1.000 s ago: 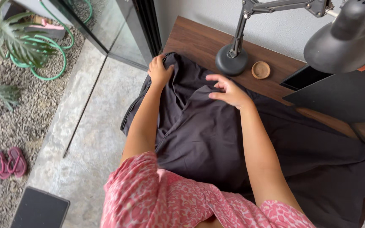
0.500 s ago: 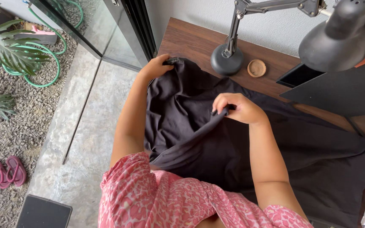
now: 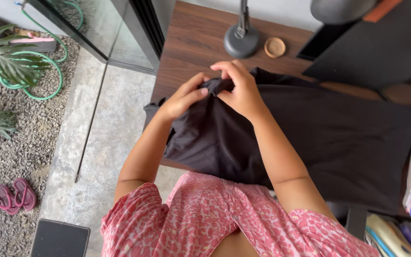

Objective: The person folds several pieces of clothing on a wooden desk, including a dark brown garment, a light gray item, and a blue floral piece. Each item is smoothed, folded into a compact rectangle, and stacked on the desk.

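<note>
Pink sandals (image 3: 14,194) lay out on the gravel by a green hose (image 3: 41,76). At the desk (image 3: 191,43), the left hand (image 3: 182,99) pinched a bunched edge of the black cloth (image 3: 338,138), and the right hand (image 3: 241,90) gripped the same fold, touching it. The cloth sprawled over the desk, looking soft, light and floppy, best held at its edges. A lamp base (image 3: 241,42) stood behind.
</note>
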